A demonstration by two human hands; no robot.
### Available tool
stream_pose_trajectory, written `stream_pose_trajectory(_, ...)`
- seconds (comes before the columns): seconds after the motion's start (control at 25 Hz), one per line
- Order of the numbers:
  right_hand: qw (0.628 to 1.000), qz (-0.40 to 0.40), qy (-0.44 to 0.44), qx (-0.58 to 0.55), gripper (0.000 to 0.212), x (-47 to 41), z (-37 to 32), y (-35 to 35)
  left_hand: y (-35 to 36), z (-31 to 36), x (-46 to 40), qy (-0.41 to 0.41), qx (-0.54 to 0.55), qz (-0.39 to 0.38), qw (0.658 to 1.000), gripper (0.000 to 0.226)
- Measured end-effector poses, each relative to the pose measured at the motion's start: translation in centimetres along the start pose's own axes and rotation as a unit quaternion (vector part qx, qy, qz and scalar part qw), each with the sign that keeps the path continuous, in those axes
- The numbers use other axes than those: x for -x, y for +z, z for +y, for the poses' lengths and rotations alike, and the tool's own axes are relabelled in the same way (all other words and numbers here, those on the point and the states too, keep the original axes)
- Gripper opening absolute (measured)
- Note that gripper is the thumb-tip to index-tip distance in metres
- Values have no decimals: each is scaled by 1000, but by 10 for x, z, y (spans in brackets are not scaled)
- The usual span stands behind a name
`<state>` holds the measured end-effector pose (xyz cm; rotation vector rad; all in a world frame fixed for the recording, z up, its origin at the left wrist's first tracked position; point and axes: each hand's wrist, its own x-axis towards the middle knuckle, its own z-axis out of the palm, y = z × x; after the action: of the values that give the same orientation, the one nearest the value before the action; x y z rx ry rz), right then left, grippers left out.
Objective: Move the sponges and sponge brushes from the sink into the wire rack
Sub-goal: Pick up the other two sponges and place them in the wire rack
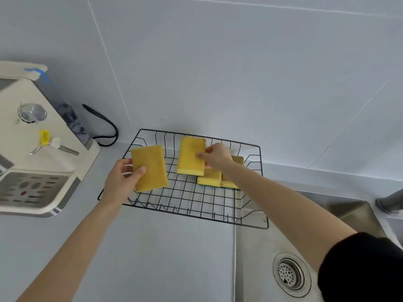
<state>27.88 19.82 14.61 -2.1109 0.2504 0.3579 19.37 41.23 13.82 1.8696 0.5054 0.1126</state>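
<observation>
A black wire rack [192,205] stands on the grey counter against the wall, its right end over the sink's edge. My left hand [121,178] grips a yellow sponge [150,168] by its left side, held over the rack's left part. My right hand [216,156] holds a second yellow sponge [190,155] by its right edge above the rack's middle. Two more yellow sponges [210,178] lie in the rack at the right, partly hidden under my right hand and forearm. No sponge brush is in view.
A steel sink [257,258] with a round drain strainer [291,274] fills the lower right; a tap base [390,202] shows at the right edge. A cream appliance [37,149] with a drip tray stands at the left, with a black cable [104,127] behind it.
</observation>
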Motion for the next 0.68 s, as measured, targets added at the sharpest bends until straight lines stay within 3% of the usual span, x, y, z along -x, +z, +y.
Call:
stream_pose_trajectory(0.32,994,-21,4,104,32,-32,3,36,8,-12,-20,-6,-4,-8,1000,41)
stream_pose_trajectory(0.44,990,-22,-6,142,18,-34,4,43,15,-13,-23,-9,-9,-14,1000,43)
stream_pose_trajectory(0.68,970,-2,-66,236,28,-26,5,45,17,-12,-24,-11,-10,-17,1000,43)
